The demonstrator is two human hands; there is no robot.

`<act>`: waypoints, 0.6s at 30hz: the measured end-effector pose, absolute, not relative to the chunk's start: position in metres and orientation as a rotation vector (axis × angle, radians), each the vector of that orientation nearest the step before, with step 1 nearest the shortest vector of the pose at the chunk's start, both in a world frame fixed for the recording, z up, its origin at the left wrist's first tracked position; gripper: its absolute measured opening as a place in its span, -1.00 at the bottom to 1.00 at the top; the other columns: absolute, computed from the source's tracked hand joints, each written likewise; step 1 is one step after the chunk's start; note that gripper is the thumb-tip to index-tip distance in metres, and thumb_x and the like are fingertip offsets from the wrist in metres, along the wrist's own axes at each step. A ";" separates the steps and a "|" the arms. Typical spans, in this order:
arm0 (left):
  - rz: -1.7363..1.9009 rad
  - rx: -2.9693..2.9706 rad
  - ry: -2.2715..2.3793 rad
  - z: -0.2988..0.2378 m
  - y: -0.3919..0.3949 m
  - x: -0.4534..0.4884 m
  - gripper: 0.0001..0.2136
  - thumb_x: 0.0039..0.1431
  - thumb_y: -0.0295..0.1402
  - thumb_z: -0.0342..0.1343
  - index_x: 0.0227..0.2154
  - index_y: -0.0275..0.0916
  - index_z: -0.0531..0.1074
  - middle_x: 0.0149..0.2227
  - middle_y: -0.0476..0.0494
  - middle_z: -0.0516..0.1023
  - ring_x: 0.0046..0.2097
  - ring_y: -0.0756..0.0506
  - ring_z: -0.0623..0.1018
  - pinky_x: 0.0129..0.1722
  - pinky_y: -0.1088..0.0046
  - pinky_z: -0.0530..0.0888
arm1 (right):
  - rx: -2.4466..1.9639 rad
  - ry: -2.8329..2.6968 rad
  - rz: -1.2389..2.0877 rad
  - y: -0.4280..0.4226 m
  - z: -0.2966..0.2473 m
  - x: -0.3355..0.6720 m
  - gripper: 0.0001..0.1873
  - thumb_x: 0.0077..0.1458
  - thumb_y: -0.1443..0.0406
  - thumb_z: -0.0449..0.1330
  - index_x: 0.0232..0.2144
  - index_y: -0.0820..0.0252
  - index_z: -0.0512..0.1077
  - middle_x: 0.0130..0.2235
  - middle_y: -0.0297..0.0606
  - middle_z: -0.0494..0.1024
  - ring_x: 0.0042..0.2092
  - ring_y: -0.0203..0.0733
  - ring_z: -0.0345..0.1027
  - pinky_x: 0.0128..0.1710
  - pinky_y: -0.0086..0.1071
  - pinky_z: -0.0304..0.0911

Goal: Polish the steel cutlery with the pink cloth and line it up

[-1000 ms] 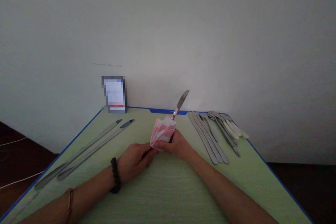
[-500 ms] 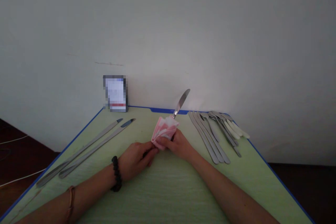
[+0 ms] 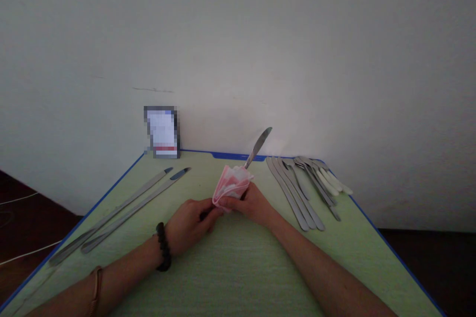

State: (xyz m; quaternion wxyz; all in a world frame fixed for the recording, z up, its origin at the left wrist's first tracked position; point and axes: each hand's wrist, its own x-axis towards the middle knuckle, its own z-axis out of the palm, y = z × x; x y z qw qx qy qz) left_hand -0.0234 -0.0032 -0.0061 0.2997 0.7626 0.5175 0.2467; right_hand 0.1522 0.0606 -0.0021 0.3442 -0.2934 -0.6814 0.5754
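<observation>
A table knife [image 3: 259, 146] points up and away to the right, its blade bare. A folded pink and white cloth [image 3: 234, 183] is wrapped around its lower part. My right hand [image 3: 256, 205] is closed on the cloth, thumb in front, squeezing it about the knife. At the lower left of the cloth, my left hand [image 3: 193, 220] is closed with thumb and forefinger pinched at the knife's handle end; the handle itself is hidden by cloth and fingers. Both hands are above the green table [image 3: 223, 277].
Two long knives [image 3: 137, 208] lie slanted at the left. Several knives [image 3: 292, 193] lie at the right, beside forks and spoons [image 3: 316, 178] and white-handled cutlery [image 3: 330, 181]. A blurred, lit phone-like screen [image 3: 162, 131] leans against the wall [image 3: 238, 49] at the back left.
The cloth and both hands have shifted very slightly left, and the blade's tip slightly right. Both hands keep their hold. The rest of the view is slightly displaced to the left.
</observation>
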 end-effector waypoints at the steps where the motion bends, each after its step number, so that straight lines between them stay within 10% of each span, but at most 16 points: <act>1: 0.659 2.026 1.375 -0.005 -0.003 -0.023 -0.69 0.27 -0.22 -0.13 -0.45 -0.26 0.41 -0.63 0.07 0.38 -0.58 0.04 0.33 -0.53 0.57 0.23 | -0.752 -1.771 1.495 0.061 -0.002 0.152 -0.74 -0.14 0.15 0.33 -0.51 0.22 0.43 -0.47 -0.33 0.44 -0.42 -0.29 0.26 -0.38 -0.41 0.20; 18: 0.587 1.952 1.192 -0.001 -0.002 -0.029 -0.66 0.21 -0.23 -0.09 -0.62 -0.26 0.34 -0.65 0.07 0.28 -0.59 0.07 0.25 -0.58 0.59 0.16 | -0.810 -1.535 1.567 0.064 -0.006 0.155 -0.61 -0.06 -0.01 0.24 -0.50 0.22 0.42 -0.51 -0.33 0.43 -0.50 -0.33 0.16 -0.49 -0.43 0.08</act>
